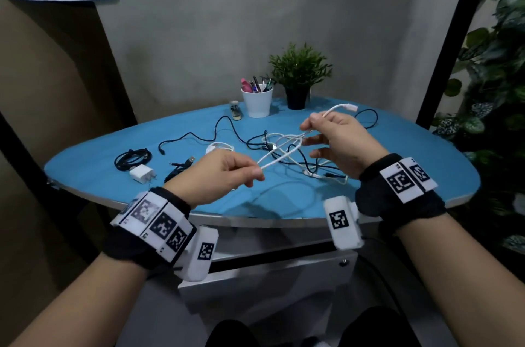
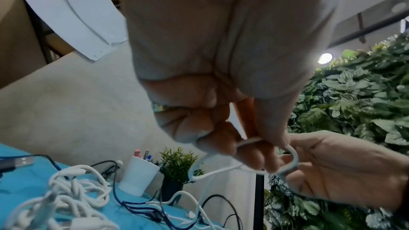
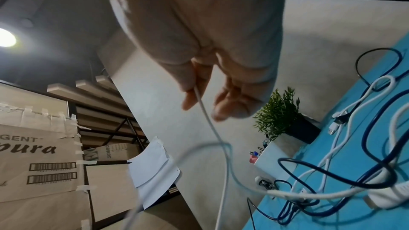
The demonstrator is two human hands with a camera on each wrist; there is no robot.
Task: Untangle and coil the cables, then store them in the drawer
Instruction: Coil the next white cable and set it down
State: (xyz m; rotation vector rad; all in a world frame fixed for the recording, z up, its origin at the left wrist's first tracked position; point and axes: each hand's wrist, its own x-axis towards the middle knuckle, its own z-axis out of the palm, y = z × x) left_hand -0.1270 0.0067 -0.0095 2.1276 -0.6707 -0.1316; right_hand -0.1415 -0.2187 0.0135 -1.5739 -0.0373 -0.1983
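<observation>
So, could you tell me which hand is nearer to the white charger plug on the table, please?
Left. The left hand hovers just right of the charger plug; the right hand is farther right, beyond the tangle.

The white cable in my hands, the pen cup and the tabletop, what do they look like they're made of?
The white cable looks like smooth matte rubbery plastic: it bends in soft loops between the left hand and right hand. The pen cup looks like glossy white ceramic or plastic; which one cannot be told. The tabletop shows a matte blue surface, perhaps fabric or paint, with a pale metallic-looking edge.
</observation>
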